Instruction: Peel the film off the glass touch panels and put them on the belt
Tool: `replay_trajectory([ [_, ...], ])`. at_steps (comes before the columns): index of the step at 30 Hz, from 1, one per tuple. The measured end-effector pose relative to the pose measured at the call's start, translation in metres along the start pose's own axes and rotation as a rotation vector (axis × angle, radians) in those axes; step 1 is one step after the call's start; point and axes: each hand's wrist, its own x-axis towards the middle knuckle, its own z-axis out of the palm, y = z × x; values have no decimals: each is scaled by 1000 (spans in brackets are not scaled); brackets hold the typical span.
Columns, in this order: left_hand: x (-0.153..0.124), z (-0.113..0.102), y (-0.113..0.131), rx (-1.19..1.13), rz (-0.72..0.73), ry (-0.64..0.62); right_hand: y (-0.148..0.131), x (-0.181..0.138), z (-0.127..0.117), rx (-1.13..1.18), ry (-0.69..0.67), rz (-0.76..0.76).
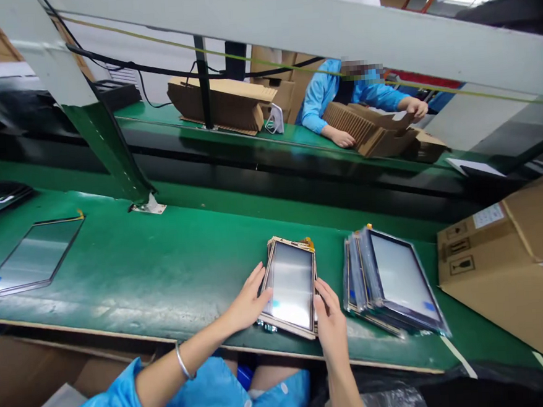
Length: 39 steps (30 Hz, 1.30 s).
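Observation:
A small stack of glass panels with tan edges point(292, 284) lies on the green table point(164, 267) in front of me. My left hand point(250, 301) touches the stack's left edge with its fingers stretched along it. My right hand point(330, 323) rests against the stack's right lower edge, fingers extended upward. Neither hand has lifted the stack. To the right lies a second, fanned stack of dark-framed panels in clear film point(393, 282).
A single panel point(36, 257) lies at the table's left. A cardboard box point(513, 267) sits at the right. Across the belt a person in blue point(338, 93) handles corrugated cardboard point(363, 129). A green post point(104, 147) stands on the table.

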Motion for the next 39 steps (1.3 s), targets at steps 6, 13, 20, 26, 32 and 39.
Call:
replay_trajectory([
  [6, -11, 8, 2, -140, -66, -37, -2, 11, -5, 362, -5, 222],
  [13, -17, 3, 18, -353, -164, -43, -3, 17, -5, 403, -52, 266],
  [20, -25, -11, 38, -572, -307, -82, -11, 9, -20, 338, -111, 324],
  [26, -23, -12, 47, -610, -342, -124, -29, 25, -22, 215, -156, 320],
  [32, -22, -11, 41, -527, -254, -22, -59, 26, -15, 119, -147, 172],
  [39, -38, -1, 53, -624, -31, -126, -83, -37, -6, 348, -223, 174],
])
